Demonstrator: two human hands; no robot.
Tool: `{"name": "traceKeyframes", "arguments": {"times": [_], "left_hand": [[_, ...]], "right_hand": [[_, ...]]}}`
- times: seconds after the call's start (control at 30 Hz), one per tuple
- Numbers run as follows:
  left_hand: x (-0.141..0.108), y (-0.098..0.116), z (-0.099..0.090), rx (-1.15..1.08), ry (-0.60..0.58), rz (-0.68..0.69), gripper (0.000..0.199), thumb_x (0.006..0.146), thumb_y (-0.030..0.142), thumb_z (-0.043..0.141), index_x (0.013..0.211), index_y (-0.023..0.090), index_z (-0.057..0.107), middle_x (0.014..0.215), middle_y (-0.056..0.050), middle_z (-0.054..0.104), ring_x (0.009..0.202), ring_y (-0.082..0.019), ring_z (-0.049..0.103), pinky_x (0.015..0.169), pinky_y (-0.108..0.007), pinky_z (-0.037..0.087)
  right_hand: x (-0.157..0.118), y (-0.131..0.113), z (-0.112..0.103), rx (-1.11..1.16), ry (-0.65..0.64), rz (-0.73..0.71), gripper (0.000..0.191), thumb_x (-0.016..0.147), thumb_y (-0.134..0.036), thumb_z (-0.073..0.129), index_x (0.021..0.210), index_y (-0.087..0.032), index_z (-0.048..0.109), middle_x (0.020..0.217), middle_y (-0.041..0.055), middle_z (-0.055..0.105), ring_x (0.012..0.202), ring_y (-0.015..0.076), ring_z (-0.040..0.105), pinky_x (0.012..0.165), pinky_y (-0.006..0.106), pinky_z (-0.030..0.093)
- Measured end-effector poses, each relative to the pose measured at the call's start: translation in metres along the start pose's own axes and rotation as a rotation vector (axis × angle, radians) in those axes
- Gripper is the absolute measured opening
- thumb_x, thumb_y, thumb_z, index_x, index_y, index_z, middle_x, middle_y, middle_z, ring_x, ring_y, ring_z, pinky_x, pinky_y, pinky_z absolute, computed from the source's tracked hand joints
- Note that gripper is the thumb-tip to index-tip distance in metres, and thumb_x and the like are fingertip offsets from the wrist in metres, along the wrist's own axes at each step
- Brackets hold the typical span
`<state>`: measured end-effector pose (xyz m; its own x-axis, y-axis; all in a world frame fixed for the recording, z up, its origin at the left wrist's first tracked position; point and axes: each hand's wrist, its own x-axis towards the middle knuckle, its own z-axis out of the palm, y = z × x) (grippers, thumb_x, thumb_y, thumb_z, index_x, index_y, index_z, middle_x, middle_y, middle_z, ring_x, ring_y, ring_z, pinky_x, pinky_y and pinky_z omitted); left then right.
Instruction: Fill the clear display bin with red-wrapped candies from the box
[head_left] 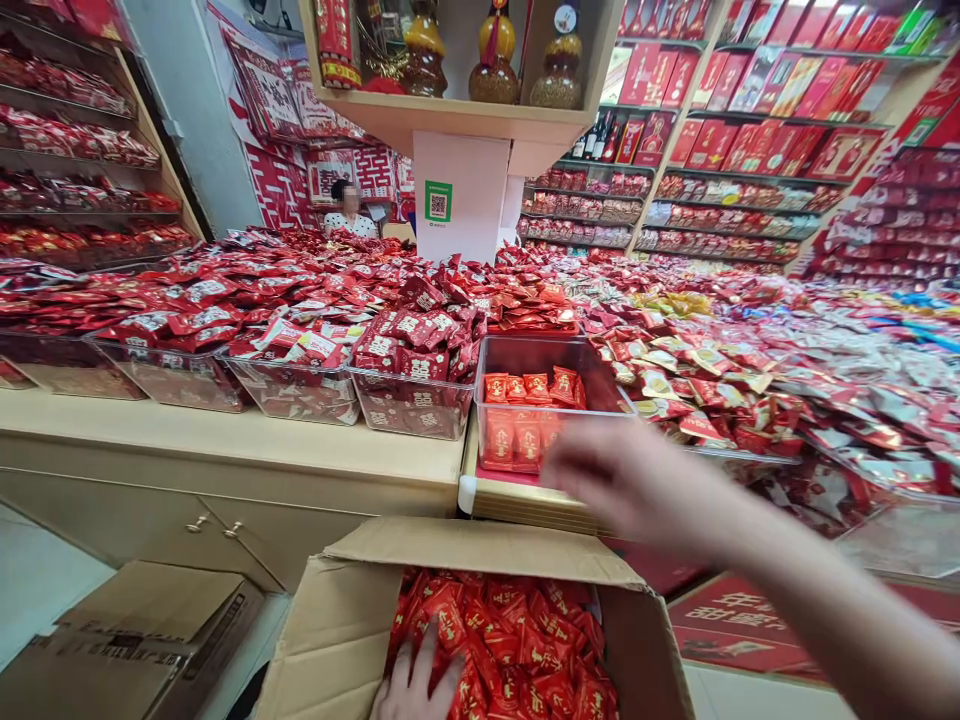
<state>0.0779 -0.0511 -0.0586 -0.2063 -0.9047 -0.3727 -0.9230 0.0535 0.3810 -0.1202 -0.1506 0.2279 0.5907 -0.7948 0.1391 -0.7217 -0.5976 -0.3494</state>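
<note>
My left hand [417, 684] lies inside an open cardboard box [337, 610], its fingers spread over the red wrapped candies [517, 640] that fill it. Blurred by motion, my right hand [600, 470] hangs in the air above the box's far flap. It is nearest to the front right corner of a clear plastic bin [555, 408]. Whether its fingers hold anything cannot be made out. Small red packets with gold characters [517, 440] stand in rows in that bin, below its rim.
Clear bins heaped with dark red packets [420, 340] line the counter [225, 430] at left. Heaped candies [705, 380] extend to the right. A closed carton [127, 640] sits on the floor. A white pillar [461, 190] rises behind, with a person [351, 215] beyond.
</note>
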Motion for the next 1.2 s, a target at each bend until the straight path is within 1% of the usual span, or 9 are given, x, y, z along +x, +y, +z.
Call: {"name": "traceKeyframes", "arguments": {"times": [0.1, 0.23, 0.37, 0.53, 0.63, 0.83, 0.93, 1.03, 1.2], "left_hand": [[0.01, 0.004, -0.006, 0.02, -0.003, 0.058, 0.071, 0.059, 0.017, 0.058, 0.127, 0.029, 0.041, 0.145, -0.011, 0.024, 0.131, -0.039, 0.008, 0.103, -0.053, 0.016], [0.014, 0.013, -0.021, 0.088, 0.067, 0.04, 0.072, 0.053, 0.006, 0.052, 0.124, 0.021, 0.047, 0.139, -0.015, 0.035, 0.129, -0.037, 0.022, 0.102, -0.049, 0.019], [0.012, 0.014, -0.026, 0.134, 0.067, 0.085, 0.062, 0.053, 0.009, 0.052, 0.114, 0.017, 0.056, 0.118, -0.016, 0.054, 0.111, -0.036, 0.043, 0.092, -0.047, 0.033], [0.008, 0.005, -0.028, 0.097, 0.019, 0.108, 0.049, 0.049, 0.013, 0.059, 0.097, 0.016, 0.065, 0.106, -0.014, 0.06, 0.099, -0.034, 0.048, 0.085, -0.043, 0.038], [0.007, 0.004, -0.032, 0.08, 0.002, 0.123, 0.039, 0.049, 0.016, 0.061, 0.088, 0.014, 0.068, 0.102, -0.014, 0.061, 0.097, -0.034, 0.049, 0.083, -0.042, 0.039], [0.0, 0.005, -0.036, -0.047, 0.041, 0.173, 0.032, 0.054, 0.02, 0.065, 0.086, 0.018, 0.067, 0.104, -0.01, 0.061, 0.102, -0.031, 0.049, 0.09, -0.042, 0.038], [-0.009, 0.013, -0.04, -0.374, 0.217, 0.242, 0.041, 0.069, 0.02, 0.055, 0.11, 0.019, 0.056, 0.126, -0.011, 0.05, 0.119, -0.026, 0.039, 0.102, -0.041, 0.028], [-0.016, 0.03, -0.046, -0.812, 0.39, 0.158, 0.052, 0.077, 0.026, 0.05, 0.128, 0.022, 0.037, 0.137, -0.009, 0.038, 0.126, -0.022, 0.032, 0.106, -0.04, 0.024], [-0.021, 0.059, -0.053, -1.463, 0.096, 0.038, 0.039, 0.073, 0.032, 0.061, 0.108, 0.018, 0.05, 0.101, -0.009, 0.064, 0.09, -0.02, 0.06, 0.08, -0.034, 0.048]], "right_hand": [[-0.051, -0.007, 0.097, 0.335, -0.463, 0.055, 0.016, 0.07, -0.019, 0.058, 0.082, -0.025, 0.068, 0.074, 0.0004, 0.068, 0.063, 0.0144, 0.06, 0.06, 0.022, 0.046], [-0.065, 0.017, 0.22, 0.26, -0.412, 0.366, 0.06, 0.054, -0.006, 0.062, 0.113, -0.011, 0.057, 0.117, 0.0184, 0.054, 0.105, 0.0316, 0.052, 0.086, 0.035, 0.044], [-0.058, 0.029, 0.272, 0.206, -0.252, 0.525, 0.072, 0.055, 0.001, 0.051, 0.126, -0.004, 0.042, 0.127, 0.0217, 0.043, 0.116, 0.0314, 0.043, 0.095, 0.038, 0.035], [-0.063, 0.03, 0.284, 0.201, -0.151, 0.568, 0.065, 0.056, -0.003, 0.053, 0.12, -0.011, 0.048, 0.118, 0.0145, 0.053, 0.111, 0.027, 0.048, 0.091, 0.032, 0.039], [-0.062, 0.034, 0.285, 0.208, -0.1, 0.555, 0.036, 0.067, -0.011, 0.052, 0.102, -0.014, 0.06, 0.104, 0.012, 0.061, 0.098, 0.0249, 0.055, 0.083, 0.03, 0.042], [-0.058, 0.037, 0.256, 0.237, -0.03, 0.57, 0.026, 0.08, -0.016, 0.039, 0.068, -0.015, 0.062, 0.077, 0.0121, 0.064, 0.078, 0.0247, 0.058, 0.068, 0.031, 0.041], [-0.07, 0.035, 0.232, 0.323, 0.026, 0.547, 0.03, 0.086, -0.023, 0.033, 0.079, -0.016, 0.061, 0.084, 0.0109, 0.063, 0.081, 0.0215, 0.056, 0.073, 0.028, 0.039], [-0.083, 0.029, 0.216, 0.715, 0.086, 0.538, 0.031, 0.085, -0.039, 0.038, 0.074, -0.016, 0.056, 0.072, 0.0057, 0.059, 0.067, 0.0167, 0.052, 0.062, 0.025, 0.038], [-0.094, 0.009, 0.212, 1.257, 0.161, 0.573, 0.031, 0.077, -0.046, 0.053, 0.074, -0.016, 0.059, 0.068, 0.0, 0.056, 0.062, 0.012, 0.047, 0.06, 0.023, 0.038]]}}
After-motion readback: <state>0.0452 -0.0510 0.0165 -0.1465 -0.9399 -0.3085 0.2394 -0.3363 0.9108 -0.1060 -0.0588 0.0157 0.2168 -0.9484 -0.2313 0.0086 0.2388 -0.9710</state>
